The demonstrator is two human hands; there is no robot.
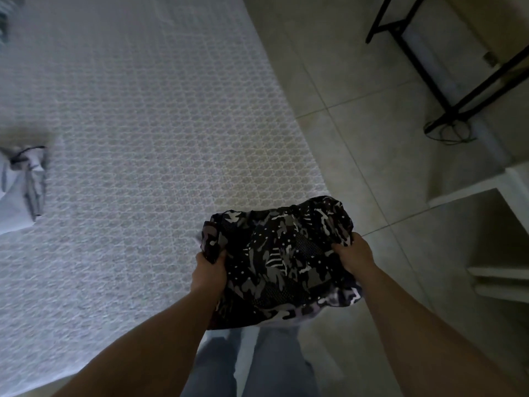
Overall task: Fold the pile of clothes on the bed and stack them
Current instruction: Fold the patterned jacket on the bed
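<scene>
Gripping camouflage shorts (282, 262) with both hands — left hand (208, 270) clutching the left edge, right hand (356, 255) pinching the right edge, fingers curled tight. Holding it bunched in the air past the bed (143, 124) corner, both arms reaching forward. Lying at the bed's left edge — pale clothes (21, 184).

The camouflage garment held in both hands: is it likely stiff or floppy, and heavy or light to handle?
Probably floppy: the camouflage garment bunches and sags between the left hand and right hand. It looks light, since each hand holds it up by an edge alone. The fabric seems thin, so it may slump when laid on the bed.
</scene>
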